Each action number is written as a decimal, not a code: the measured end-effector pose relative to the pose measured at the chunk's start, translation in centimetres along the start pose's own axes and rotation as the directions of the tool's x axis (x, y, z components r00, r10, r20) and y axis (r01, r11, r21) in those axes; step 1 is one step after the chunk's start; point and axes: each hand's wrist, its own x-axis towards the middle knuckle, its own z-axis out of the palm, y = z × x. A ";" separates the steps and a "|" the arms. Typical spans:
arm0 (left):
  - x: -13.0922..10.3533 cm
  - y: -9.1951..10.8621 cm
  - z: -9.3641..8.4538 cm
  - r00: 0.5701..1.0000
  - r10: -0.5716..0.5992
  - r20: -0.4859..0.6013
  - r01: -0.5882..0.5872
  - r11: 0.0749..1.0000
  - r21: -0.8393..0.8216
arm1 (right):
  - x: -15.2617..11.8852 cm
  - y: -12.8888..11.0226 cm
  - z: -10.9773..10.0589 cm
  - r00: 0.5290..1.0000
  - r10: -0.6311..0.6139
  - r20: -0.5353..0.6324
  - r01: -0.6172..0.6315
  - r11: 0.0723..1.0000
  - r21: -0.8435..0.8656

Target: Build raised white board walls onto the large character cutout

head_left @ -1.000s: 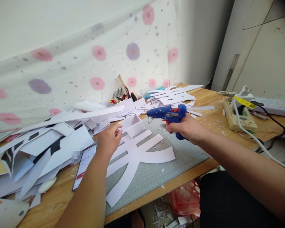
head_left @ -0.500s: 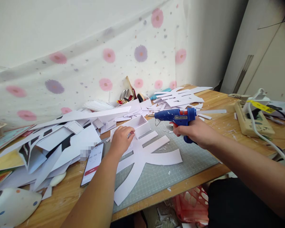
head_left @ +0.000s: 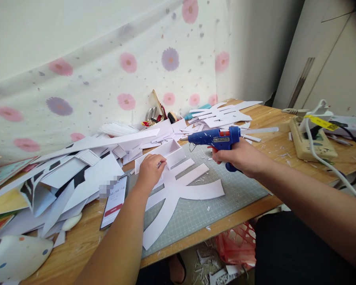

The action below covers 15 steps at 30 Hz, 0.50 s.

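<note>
Head cam view, and the biggest thing going on is the wooden desk (head_left: pixel 273 152) with a grey-green cutting mat (head_left: pixel 225 198) across its near half. Over at 9 o'clock from the mat there's a huge messy heap of white card offcuts (head_left: pixel 77 174), with a phone (head_left: pixel 114 201) lying screen-up on the wood just beside it. On the mat sits a big white cut-out character (head_left: pixel 178 190), its longest stroke running from about 1 o'clock down to 7 o'clock. At the top of it is a little open white box frame (head_left: pixel 166 152), long axis roughly 8 to 2 o'clock. The left hand (head_left: pixel 150 171) is curled down with its fingertips pinched on the near edge of that frame, looks like it's bracing it against the cut-out. The right hand (head_left: pixel 240 156) is wrapped tight round the grip of a blue glue gun (head_left: pixel 215 138), held up off the mat with the nozzle aimed toward 9 o'clock. So the frame lies to the left of the nozzle, just a short gap away, and the left hand is the nearer one since it's touching it. A power strip (head_left: pixel 311 142) sits off at 3 o'clock.
</note>
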 end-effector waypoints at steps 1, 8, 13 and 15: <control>0.0 -0.1 0.1 1.000 0.004 0.002 -0.004 1.000 -0.001 | 0.0 -0.1 0.0 1.000 -0.001 -0.001 0.001 1.000 -0.001; -0.2 -0.3 0.0 1.000 0.025 -0.011 -0.025 1.000 -0.007 | -0.2 -0.2 -0.2 1.000 0.020 0.005 -0.020 1.000 -0.010; -0.3 0.1 -0.3 0.994 -0.094 0.049 0.096 0.995 -0.040 | -0.2 0.0 -0.3 1.000 0.018 -0.005 -0.018 1.000 -0.008; -0.2 0.2 -0.2 0.989 -0.115 0.095 0.117 0.993 -0.008 | -0.1 0.1 -0.2 1.000 0.017 -0.004 -0.017 1.000 -0.016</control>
